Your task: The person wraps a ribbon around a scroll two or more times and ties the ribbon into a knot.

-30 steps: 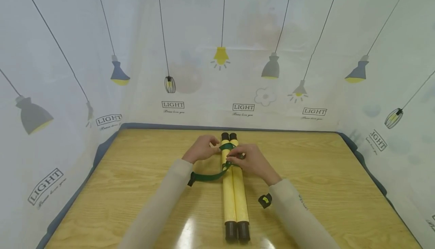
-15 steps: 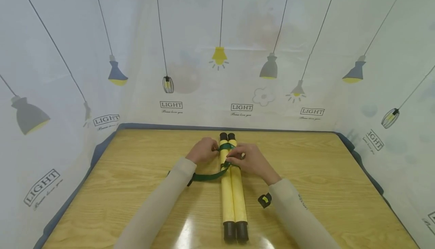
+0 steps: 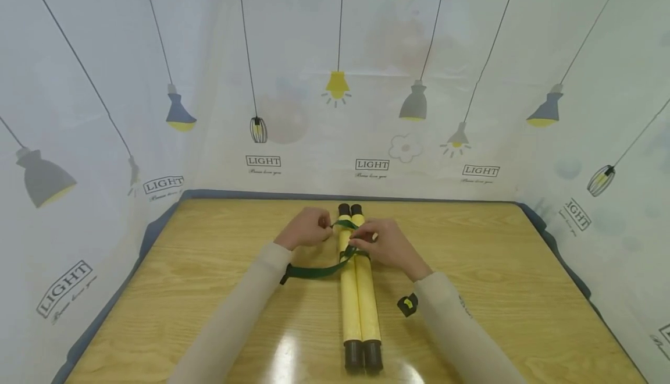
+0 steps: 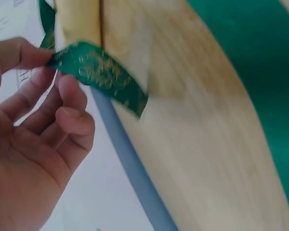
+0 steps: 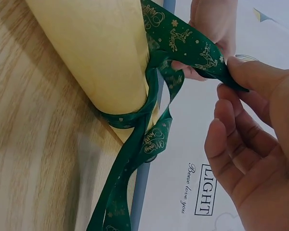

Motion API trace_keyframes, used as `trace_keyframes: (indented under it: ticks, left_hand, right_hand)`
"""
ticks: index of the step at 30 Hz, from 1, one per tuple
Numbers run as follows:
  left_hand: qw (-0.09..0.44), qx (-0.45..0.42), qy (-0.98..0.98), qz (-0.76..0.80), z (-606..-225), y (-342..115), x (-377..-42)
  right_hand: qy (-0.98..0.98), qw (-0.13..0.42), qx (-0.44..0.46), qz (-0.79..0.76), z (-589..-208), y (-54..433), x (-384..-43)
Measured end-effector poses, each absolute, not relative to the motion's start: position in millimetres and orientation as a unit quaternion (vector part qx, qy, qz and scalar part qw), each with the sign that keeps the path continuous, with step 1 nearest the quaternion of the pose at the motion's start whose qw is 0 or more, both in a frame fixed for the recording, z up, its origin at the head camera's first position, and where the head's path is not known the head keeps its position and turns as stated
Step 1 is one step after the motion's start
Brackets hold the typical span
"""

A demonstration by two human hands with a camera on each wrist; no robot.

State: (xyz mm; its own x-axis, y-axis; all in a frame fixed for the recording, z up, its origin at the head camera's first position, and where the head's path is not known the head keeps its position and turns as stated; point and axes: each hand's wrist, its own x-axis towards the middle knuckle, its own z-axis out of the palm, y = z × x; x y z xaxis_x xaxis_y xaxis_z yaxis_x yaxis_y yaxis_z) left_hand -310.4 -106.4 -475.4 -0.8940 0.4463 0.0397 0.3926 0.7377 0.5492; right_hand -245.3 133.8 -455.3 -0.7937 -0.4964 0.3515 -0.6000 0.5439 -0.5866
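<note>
Two yellow rolls (image 3: 352,302) with dark caps lie side by side on the table. A green ribbon (image 5: 176,41) with gold print wraps them and crosses itself near their far end. My left hand (image 3: 306,228), left of the rolls, pinches a ribbon strand between thumb and finger; its short free end (image 4: 106,72) sticks out past the fingertips. Over the rolls my right hand (image 3: 389,244) pinches another stretch of ribbon, the other fingers loosely bent. A long ribbon tail (image 3: 314,272) runs left across the table to the left cuff. The underside of the wrapping is hidden.
A small black object (image 3: 407,304) with a yellow-green mark is beside the right cuff. The wooden table (image 3: 497,267) ends at a blue-grey border (image 3: 235,196), behind which hangs a white sheet (image 3: 314,157) printed with lamps.
My left hand, earlier with finger and thumb apart at the rolls, now pinches a ribbon strand and has drawn slightly left with it. My right hand has stayed nearly still.
</note>
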Motion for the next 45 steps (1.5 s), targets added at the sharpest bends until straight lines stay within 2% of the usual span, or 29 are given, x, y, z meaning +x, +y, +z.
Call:
trace_keyframes:
  ticks: [6, 23, 31, 41, 45]
  left_hand:
    - [0.089, 0.243, 0.917, 0.302, -463, -118, -296]
    - [0.132, 0.264, 0.870, 0.395, -447, -106, -245]
    - [0.151, 0.226, 0.854, 0.444, -460, -82, -222]
    - [0.208, 0.154, 0.781, 0.569, -471, -54, -202]
    - [0.228, 0.163, 0.761, 0.585, -473, -48, -196]
  right_hand:
    - [-0.876, 0.063, 0.307, 0.368, -456, 134, -247]
    - [-0.892, 0.055, 0.269, 0.361, -454, 134, -250]
    - [-0.887, 0.061, 0.276, 0.364, -454, 135, -251]
    - [-0.884, 0.061, 0.285, 0.364, -452, 135, -251]
    - [-0.884, 0.058, 0.287, 0.365, -452, 135, -251]
